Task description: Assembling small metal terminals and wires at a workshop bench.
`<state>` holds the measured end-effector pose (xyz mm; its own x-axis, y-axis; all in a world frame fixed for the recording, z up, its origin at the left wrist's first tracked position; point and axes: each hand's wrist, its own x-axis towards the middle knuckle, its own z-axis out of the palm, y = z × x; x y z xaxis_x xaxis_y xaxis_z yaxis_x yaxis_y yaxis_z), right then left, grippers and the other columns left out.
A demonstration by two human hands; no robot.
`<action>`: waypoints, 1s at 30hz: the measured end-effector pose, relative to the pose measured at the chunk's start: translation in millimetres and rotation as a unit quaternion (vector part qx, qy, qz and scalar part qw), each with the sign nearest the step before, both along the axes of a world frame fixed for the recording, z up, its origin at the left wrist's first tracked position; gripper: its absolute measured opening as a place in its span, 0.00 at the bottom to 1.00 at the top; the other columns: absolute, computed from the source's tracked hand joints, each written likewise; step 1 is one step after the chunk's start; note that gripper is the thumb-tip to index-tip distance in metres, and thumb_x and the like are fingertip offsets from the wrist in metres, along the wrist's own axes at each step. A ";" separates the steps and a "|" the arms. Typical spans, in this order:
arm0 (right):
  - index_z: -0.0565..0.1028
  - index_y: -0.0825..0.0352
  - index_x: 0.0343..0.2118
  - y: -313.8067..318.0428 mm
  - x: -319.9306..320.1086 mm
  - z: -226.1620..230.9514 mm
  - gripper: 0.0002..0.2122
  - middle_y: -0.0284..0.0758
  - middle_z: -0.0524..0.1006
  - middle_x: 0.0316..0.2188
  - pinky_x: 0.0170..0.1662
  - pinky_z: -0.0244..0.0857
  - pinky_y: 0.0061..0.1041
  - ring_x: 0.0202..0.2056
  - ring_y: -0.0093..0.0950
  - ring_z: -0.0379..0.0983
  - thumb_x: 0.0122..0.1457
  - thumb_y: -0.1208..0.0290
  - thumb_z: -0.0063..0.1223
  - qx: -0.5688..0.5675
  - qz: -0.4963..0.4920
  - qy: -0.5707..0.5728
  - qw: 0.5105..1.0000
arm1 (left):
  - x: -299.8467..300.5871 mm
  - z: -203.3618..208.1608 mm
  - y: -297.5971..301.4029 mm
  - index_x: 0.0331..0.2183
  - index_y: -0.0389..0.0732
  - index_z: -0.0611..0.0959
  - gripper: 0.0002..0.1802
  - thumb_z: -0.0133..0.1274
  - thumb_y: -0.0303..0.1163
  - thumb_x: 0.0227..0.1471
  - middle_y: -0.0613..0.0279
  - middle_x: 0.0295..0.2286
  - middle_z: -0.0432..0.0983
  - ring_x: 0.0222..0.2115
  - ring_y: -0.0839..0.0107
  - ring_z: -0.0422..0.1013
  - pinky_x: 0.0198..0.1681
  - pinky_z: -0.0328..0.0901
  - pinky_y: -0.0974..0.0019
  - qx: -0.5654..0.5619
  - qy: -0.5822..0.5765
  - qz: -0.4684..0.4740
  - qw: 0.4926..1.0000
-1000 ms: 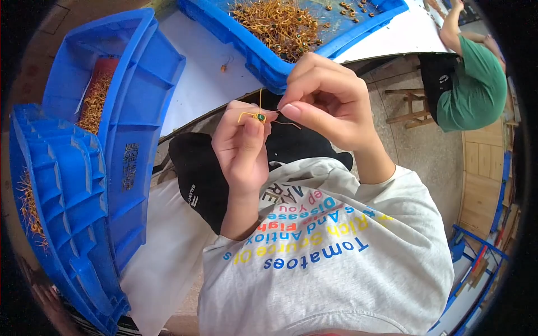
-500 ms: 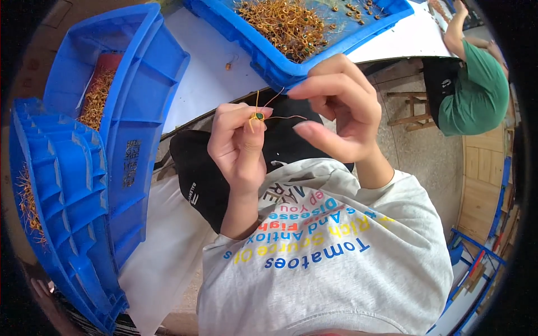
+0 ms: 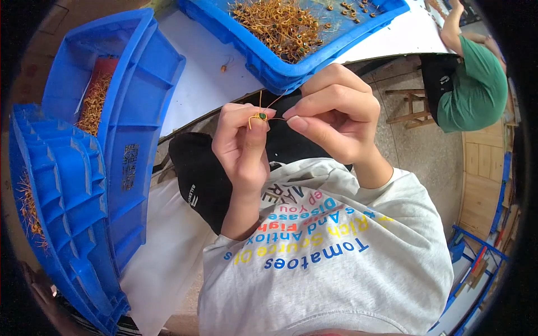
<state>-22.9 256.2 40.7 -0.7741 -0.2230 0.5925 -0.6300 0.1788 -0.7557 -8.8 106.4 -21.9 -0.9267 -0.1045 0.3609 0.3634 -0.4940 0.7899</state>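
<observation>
A small toroidal coil [image 3: 263, 116], green inside and wound with copper wire, is pinched between the thumb and forefinger of my left hand [image 3: 244, 141]. Several thin wire leads stick out of it, upward, downward and to the right. My right hand [image 3: 343, 115] has thumb and forefinger closed on the lead [image 3: 277, 118] that runs right from the coil. Both hands are raised over my lap, just in front of a blue tray [image 3: 287, 68]. In that tray lies a heap of similar coils [image 3: 277, 25] with tangled leads.
One loose coil [image 3: 224, 68] lies on the white tabletop [image 3: 196, 67]. Blue bins [image 3: 131, 123] stand at the left, with more copper-coloured pieces [image 3: 92, 106] inside. At the far right a person in a green shirt [image 3: 476, 89] sits by a wooden stool [image 3: 412, 108].
My right thumb and forefinger, spread apart before, have come together on the coil's right-hand lead. My left hand still holds the coil, shifted slightly to the right.
</observation>
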 end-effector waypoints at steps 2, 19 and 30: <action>0.81 0.68 0.26 -1.6 1.9 0.4 0.05 0.33 0.73 0.26 0.29 0.57 0.17 0.26 0.22 0.64 0.43 0.81 0.64 0.004 -0.011 0.001 1.000 | -0.5 0.1 1.7 0.35 0.35 0.78 0.06 0.51 0.28 0.59 0.59 0.33 0.70 0.29 0.74 0.62 0.36 0.59 0.73 0.034 -0.014 -0.014 0.999; 0.80 0.69 0.26 6.6 -7.1 19.4 0.04 0.32 0.73 0.26 0.26 0.53 0.14 0.24 0.19 0.61 0.46 0.82 0.64 0.005 -0.034 -0.019 0.999 | 1.5 12.1 4.2 0.35 0.35 0.80 0.08 0.51 0.30 0.59 0.63 0.32 0.71 0.28 0.76 0.63 0.37 0.60 0.75 -0.010 -0.091 -0.046 0.995; 0.82 0.69 0.28 34.7 -44.4 36.2 0.03 0.28 0.75 0.26 0.21 0.47 0.14 0.19 0.14 0.56 0.52 0.76 0.66 -0.022 -0.099 0.047 0.994 | -24.1 1.1 -15.2 0.41 0.34 0.79 0.10 0.53 0.28 0.58 0.65 0.31 0.70 0.26 0.78 0.61 0.31 0.58 0.74 -0.268 -0.024 0.110 0.957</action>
